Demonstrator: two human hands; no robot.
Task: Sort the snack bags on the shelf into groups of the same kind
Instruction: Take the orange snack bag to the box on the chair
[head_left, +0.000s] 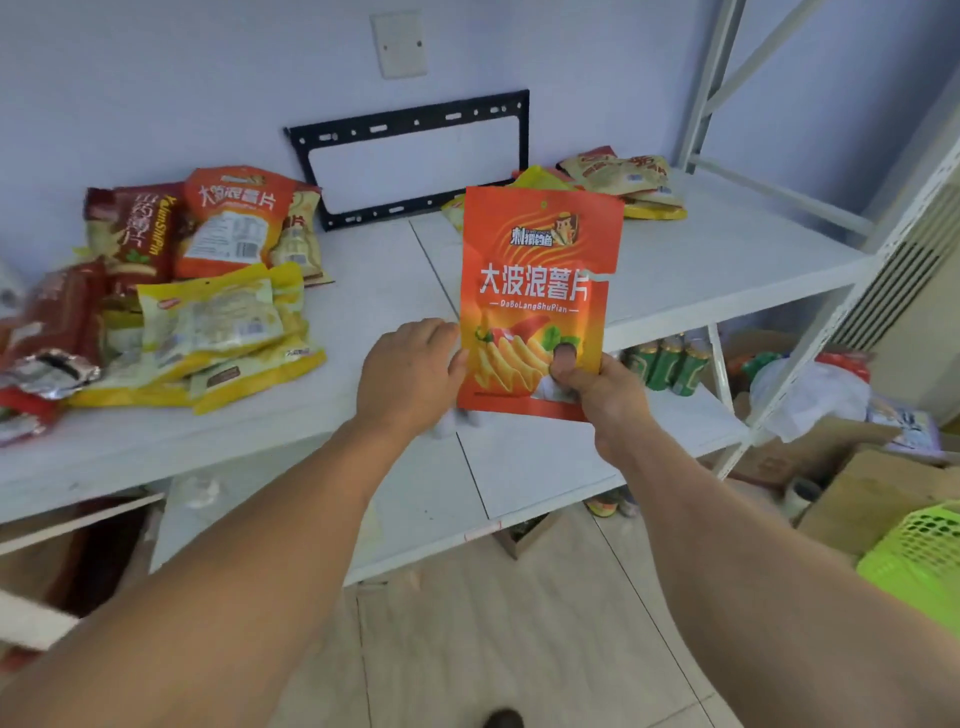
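At the far left of the white laminate shelf (363, 291) lies a loose heap of soft foil snack bags (171, 312): dark red ones, pale yellow ones lying flat in front, and one orange crisp bag (231, 221) propped with its back label showing. Between that heap and the middle the shelf board is bare, which gives open room to set things down, and its front edge runs close below the hands.

The left hand (410, 371) hovers beside the held bag's lower left edge, its fingers loosely curled, touching or nearly touching the edge; I cannot tell which. The flat orange foil crisp bag with white lettering (540, 291) is held upright in the air above the shelf's middle. The right hand (597, 382) pinches its bottom right corner, thumb on the printed front, fingers behind.

The bag looks light, thin and slippery, and what is inside probably crushes easily, so a hold on the sealed margin seems safer than squeezing the belly.

At the back right, a smaller pile of yellow and beige bags (623, 182) sits near the white upright shelf post (701, 93).
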